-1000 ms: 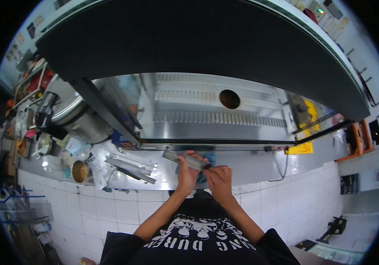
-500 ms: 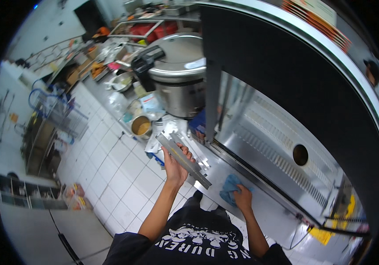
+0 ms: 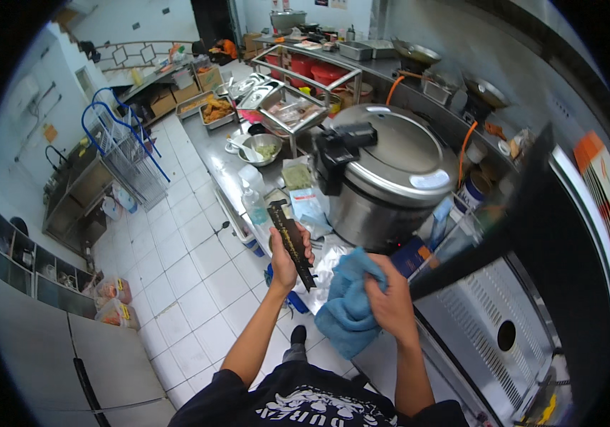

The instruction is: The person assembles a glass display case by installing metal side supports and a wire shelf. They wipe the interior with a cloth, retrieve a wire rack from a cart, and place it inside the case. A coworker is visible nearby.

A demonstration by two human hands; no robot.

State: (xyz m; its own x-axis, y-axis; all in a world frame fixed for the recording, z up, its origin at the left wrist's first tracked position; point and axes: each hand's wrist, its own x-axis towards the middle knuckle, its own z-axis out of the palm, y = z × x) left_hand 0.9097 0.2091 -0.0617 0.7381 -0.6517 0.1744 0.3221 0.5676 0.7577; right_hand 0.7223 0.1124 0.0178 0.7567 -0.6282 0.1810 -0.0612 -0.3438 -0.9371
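Note:
My left hand (image 3: 287, 257) is closed around a long, narrow dark metal strip (image 3: 290, 240), held tilted in front of me. Its upper face carries yellowish-brown crumbs or grease along the length. In my right hand (image 3: 390, 292) a crumpled blue cloth (image 3: 348, 313) is bunched and hangs down, close to the strip's lower end but apart from it. Part of the strip is covered by my fingers. Behind my hands, on the steel counter, shiny foil-like material (image 3: 331, 265) partly shows.
A large lidded steel cooker (image 3: 390, 164) stands beyond my hands, with a pump bottle (image 3: 254, 204) and a bowl (image 3: 261, 151) to its left. At right is a steel cabinet with a slotted panel (image 3: 479, 320) and a dark open door (image 3: 490, 228). White tiled floor (image 3: 191, 277) lies left.
My view has swung, bringing more of the counter and cooker into sight. The blue cloth has risen off the metal surface toward the strip. The strip now shows its dark, crumb-covered face.

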